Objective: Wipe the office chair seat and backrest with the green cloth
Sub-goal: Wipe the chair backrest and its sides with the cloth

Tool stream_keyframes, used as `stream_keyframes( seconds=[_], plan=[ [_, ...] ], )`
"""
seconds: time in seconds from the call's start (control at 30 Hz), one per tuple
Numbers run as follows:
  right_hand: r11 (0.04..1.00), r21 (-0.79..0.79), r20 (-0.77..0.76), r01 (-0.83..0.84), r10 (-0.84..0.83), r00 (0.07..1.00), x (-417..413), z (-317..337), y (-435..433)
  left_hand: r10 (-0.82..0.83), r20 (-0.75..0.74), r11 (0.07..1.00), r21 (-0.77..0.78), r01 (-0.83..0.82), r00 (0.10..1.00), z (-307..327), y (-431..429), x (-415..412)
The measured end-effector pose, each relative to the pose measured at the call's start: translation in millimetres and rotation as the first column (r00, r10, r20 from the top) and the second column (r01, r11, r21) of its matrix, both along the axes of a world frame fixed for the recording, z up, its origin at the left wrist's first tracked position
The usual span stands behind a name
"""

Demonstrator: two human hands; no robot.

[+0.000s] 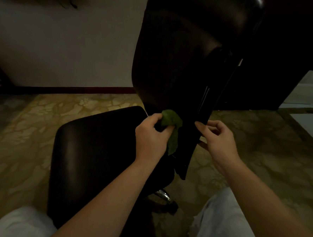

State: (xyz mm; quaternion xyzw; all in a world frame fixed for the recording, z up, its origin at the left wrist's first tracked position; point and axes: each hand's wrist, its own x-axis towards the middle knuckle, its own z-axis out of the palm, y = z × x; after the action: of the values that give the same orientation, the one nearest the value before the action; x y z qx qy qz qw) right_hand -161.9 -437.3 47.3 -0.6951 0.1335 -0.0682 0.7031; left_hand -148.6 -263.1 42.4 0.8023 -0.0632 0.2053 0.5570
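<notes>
A black office chair stands before me, its seat (95, 147) low at the centre left and its tall backrest (183, 56) rising to the top of the view. My left hand (151, 136) grips a bunched green cloth (170, 120) against the bottom of the backrest, just above the seat's rear edge; a tail of cloth hangs below the fingers. My right hand (217, 136) pinches the backrest's lower right edge between thumb and curled fingers.
Patterned yellowish carpet (32, 129) surrounds the chair. A pale wall with a dark skirting board (71, 89) runs behind. Dark furniture (283, 71) stands at the right. The chair's chrome base (163, 194) shows under the seat. My knees are at the bottom.
</notes>
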Motion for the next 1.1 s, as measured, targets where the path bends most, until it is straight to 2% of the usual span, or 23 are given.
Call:
stream_keyframes(
  seconds=[0.13,0.27,0.43,0.73,0.87,0.97,1.1],
  plan=[
    [0.999,0.004,0.009,0.04,-0.04,0.999,0.5,-2.7,4.0,0.004,0.083,0.999,0.042,-0.007,0.997,24.7,-8.8,14.3],
    [0.998,0.03,0.023,0.046,-0.047,0.999,-0.3,-5.0,4.1,-0.013,0.119,0.995,0.104,0.001,0.993,19.7,-11.1,19.0],
    [0.997,0.046,0.041,0.054,-0.056,0.998,-1.0,-7.1,4.9,-0.005,0.152,0.998,0.065,-0.005,0.988,5.5,-13.4,15.9],
    [0.996,0.014,0.064,0.089,-0.09,0.994,-5.8,-8.6,10.7,0.0,-0.01,0.998,0.07,0.001,1.0,-31.6,5.8,2.6],
    [0.997,-0.008,0.065,0.083,-0.082,0.994,-8.3,-9.4,8.9,0.017,0.048,0.999,-0.038,-0.016,0.999,-13.6,3.8,-0.6],
    [0.996,-0.002,0.061,0.094,-0.094,0.994,-8.9,-11.6,9.7,-0.016,0.085,1.0,-0.016,0.017,0.996,0.4,-0.7,5.4],
    [0.996,0.026,0.074,0.09,-0.091,0.993,-9.8,-11.8,11.2,-0.047,0.065,0.999,0.018,0.045,0.997,-5.7,0.3,11.2]
  ],
)
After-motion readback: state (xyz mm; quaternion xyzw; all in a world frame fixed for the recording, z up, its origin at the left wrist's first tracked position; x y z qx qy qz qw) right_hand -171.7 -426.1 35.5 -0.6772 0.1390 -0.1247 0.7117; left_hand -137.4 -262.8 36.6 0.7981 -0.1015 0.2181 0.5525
